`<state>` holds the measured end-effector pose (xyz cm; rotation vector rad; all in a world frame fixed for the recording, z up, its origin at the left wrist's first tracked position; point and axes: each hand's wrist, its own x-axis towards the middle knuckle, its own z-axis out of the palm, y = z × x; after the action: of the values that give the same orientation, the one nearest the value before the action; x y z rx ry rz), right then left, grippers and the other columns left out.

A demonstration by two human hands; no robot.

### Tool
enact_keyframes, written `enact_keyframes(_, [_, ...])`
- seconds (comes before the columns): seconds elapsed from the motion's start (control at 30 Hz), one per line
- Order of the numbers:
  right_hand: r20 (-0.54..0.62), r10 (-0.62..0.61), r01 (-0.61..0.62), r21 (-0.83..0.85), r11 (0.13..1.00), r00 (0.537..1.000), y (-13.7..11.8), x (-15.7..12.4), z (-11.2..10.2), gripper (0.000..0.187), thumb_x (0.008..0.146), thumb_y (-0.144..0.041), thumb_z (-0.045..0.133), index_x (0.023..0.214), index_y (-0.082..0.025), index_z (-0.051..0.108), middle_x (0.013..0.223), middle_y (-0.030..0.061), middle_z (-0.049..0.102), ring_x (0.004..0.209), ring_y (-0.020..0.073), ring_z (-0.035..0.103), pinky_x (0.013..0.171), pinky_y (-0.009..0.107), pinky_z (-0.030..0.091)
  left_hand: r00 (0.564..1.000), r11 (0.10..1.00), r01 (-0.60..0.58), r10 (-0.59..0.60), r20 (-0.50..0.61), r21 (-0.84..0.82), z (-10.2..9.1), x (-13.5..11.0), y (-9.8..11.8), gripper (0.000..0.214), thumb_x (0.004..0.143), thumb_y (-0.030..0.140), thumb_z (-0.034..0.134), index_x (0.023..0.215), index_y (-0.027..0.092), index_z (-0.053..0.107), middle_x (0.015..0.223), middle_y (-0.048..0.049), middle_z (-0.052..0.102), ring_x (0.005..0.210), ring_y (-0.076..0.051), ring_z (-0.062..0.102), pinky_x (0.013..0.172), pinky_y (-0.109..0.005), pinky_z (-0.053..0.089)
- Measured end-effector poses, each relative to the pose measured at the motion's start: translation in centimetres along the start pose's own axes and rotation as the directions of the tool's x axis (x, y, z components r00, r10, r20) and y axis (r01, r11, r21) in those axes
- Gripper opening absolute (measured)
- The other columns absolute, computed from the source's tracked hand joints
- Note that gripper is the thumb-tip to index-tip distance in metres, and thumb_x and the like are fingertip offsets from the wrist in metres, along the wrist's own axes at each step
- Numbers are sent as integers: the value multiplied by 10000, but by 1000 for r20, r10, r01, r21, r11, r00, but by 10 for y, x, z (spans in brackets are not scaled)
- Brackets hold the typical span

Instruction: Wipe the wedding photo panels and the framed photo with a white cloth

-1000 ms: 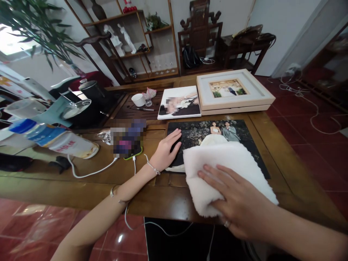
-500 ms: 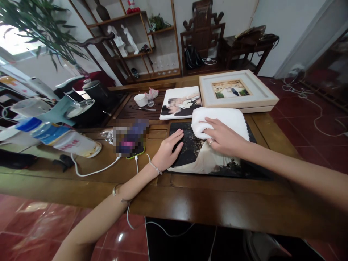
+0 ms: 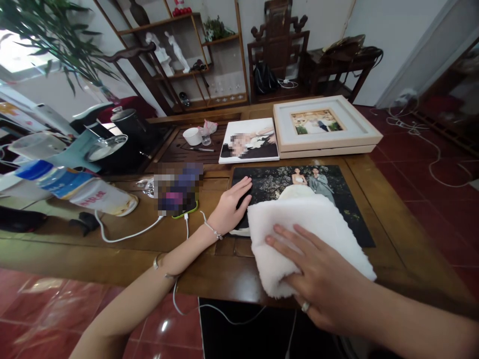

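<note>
Though flat, white cloth point(image 3: 318, 219) beneath right hand point(image 3: 322, 285)

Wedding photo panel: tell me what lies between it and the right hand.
The white cloth lies between: the right hand presses flat on it, over the near part of the photo panel. The left hand rests bare on the panel's left edge.

Reference: dark rectangular wedding photo panel point(image 3: 337, 204), lying flat on the brown wooden desk point(image 3: 392, 214).

- 6 o'clock: white fluffy cloth point(image 3: 299, 229) lies over the panel's near edge and onto the desk. The right hand point(image 3: 318, 271) lies flat on the cloth.
- 9 o'clock: the left hand point(image 3: 228, 209) rests on the panel's edge. Green-cased phone point(image 3: 179, 192) lies just beyond it.
- 11 o'clock: small unframed canvas print point(image 3: 249, 142), behind the panel.
- 12 to 1 o'clock: pale wooden framed picture point(image 3: 325, 124), just right of the canvas.
</note>
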<state>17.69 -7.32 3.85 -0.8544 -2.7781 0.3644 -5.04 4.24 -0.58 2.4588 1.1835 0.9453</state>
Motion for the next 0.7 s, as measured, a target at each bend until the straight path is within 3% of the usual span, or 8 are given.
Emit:
enact_keyframes(0.2, [-99,125,-134,-92,987,987,65,26,-20,307,722,-141,521,980,-169,684,1360,146,485,1297,333,373,1051,553,311,1000,1000,3,-3,2,0,-1,1,1,341,915,231,446,1221,139,563,1321,-132,544,1283,-233,455,1069,-471,392])
enact_keyframes(0.3, [-151,192,-218,-180,959,970,102,38,-30,287,762,-136,474,968,-132,675,1287,182,541,1268,340,412,1019,535,363,1000,1000,11,-11,-3,-6,-1,1,1,336,915,238,450,1208,131,573,1313,-137,550,1279,-228,460,1073,-453,392])
enact_keyframes(0.4, [-164,254,-284,-196,939,953,122,46,-34,270,776,-121,444,920,-121,672,1253,181,565,1264,339,416,979,510,411,1000,1000,16,-16,-4,-16,-1,1,1,340,917,252,452,1206,123,577,1314,-138,549,1284,-231,454,1079,-446,385])
enact_keyframes(0.57, [-208,258,-287,-127,949,944,107,57,-21,289,763,-126,457,960,-138,668,1349,138,498,1303,352,355,1030,579,312,995,995,71,-76,-61,-69,-4,2,5,358,943,282,407,1254,172,547,1327,-100,545,1259,-203,486,1083,-428,379])
enact_keyframes(0.7, [-137,113,-119,-36,992,984,70,67,-9,302,723,-108,472,942,-158,674,1379,100,475,1342,329,290,1070,581,234,968,978,143,-170,-186,-152,-7,1,5,395,971,320,330,1299,190,508,1354,-73,524,1275,-185,464,1103,-401,344])
